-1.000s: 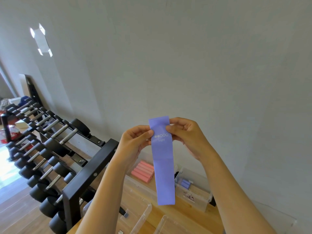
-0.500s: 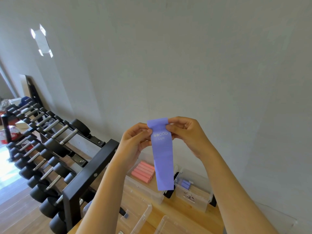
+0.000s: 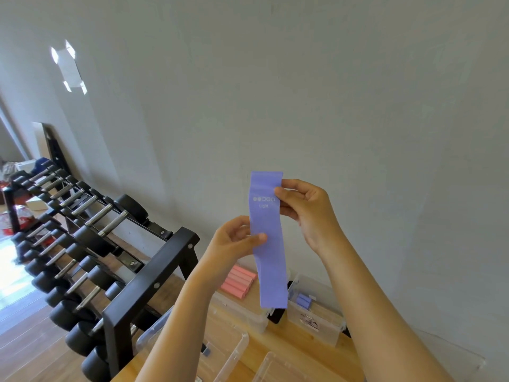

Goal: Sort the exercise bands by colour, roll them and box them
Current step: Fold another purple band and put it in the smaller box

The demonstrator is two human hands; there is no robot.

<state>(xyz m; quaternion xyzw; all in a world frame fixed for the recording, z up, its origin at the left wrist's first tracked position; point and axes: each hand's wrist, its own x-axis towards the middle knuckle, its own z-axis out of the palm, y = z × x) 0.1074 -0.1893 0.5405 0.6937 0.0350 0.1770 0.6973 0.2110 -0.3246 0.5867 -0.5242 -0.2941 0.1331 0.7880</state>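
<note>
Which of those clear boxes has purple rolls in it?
The back right box: purple rolls lie inside, while its left neighbour holds pink rolls.

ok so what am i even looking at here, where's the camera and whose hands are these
There is no machine here. These are a person's two bare hands, filmed by one camera worn on their head that looks forward and down. That is why both arms come in from the bottom of the picture.

The right hand pinches a purple exercise band near its top. The left hand pinches it lower down, so it hangs flat in front of a grey wall.

Below is a wooden table with clear plastic boxes. One box holds pink rolled bands, and the next box holds purple rolls. A black dumbbell rack stands on the left.
</note>
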